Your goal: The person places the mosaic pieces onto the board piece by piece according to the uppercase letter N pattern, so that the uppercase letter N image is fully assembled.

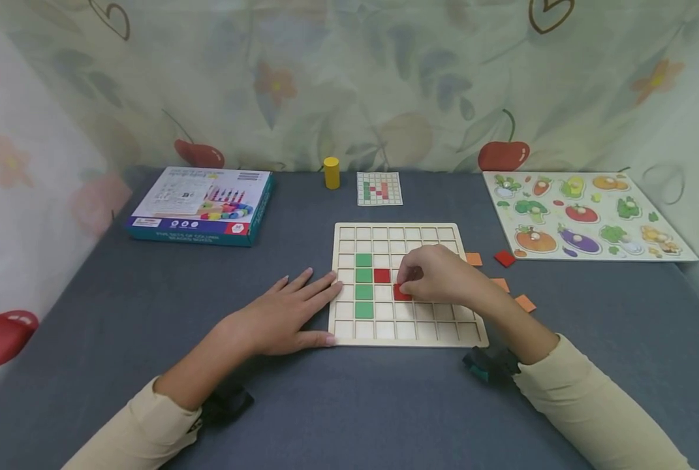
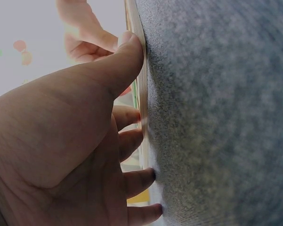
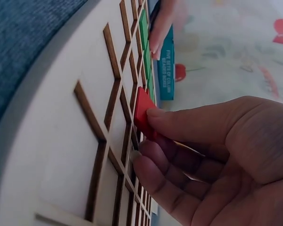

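Observation:
A pale wooden grid board (image 1: pixel 423 331) lies on the table, with several green tiles (image 1: pixel 363 292) set in one column and a red tile (image 1: pixel 382 275) in a cell beside them. My right hand (image 1: pixel 443 274) pinches a second red tile (image 3: pixel 143 112) between thumb and fingers, at a cell lower right of the first; the right wrist view has it tilted against the grid. My left hand (image 1: pixel 284 313) rests at the board's left edge, fingers spread straight, the thumb (image 2: pixel 129 52) touching the board's side.
Several orange tiles (image 1: pixel 525 303) and a loose red tile (image 1: pixel 504 258) lie right of the board. Behind it are a printed pattern card (image 1: pixel 380 201) and a yellow cylinder (image 1: pixel 331 173). A boxed bead set (image 1: pixel 202 202) stands back left; a vegetable puzzle board (image 1: pixel 590 228) lies back right.

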Motion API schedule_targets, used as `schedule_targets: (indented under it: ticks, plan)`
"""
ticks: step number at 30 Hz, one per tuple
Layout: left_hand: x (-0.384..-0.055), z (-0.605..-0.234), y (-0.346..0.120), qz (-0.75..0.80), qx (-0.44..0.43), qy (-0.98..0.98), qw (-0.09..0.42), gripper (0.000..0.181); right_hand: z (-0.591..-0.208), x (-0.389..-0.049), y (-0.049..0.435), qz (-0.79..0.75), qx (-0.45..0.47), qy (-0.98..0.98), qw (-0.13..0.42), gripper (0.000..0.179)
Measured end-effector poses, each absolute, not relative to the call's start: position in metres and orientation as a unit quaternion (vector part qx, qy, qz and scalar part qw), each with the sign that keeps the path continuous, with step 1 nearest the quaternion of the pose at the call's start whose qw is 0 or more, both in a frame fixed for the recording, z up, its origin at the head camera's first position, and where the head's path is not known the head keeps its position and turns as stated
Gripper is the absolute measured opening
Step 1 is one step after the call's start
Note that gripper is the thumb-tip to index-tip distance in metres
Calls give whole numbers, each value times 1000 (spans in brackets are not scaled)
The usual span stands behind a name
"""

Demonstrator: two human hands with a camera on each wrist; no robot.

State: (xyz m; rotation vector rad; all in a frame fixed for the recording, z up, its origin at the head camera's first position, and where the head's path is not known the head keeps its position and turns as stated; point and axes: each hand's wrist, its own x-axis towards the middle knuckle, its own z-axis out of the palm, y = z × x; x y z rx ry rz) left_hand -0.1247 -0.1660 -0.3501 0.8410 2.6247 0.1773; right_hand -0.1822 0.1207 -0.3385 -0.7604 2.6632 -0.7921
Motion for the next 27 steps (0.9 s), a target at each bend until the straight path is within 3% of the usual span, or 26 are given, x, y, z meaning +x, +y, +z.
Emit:
schedule_targets:
  ticks: [9,14,27]
  plan:
    - [-125,-349,-165,63,298,933,191,90,-341,-178,124,-253,-283,918,112,5]
    - [-124,-348,-166,65,299,933,191,90,-339,-175,141,-268,-281,917,92,12]
    - [-124,-348,-166,65,301,932,191,89,-330,-194,237,-144,-156,975,67,31]
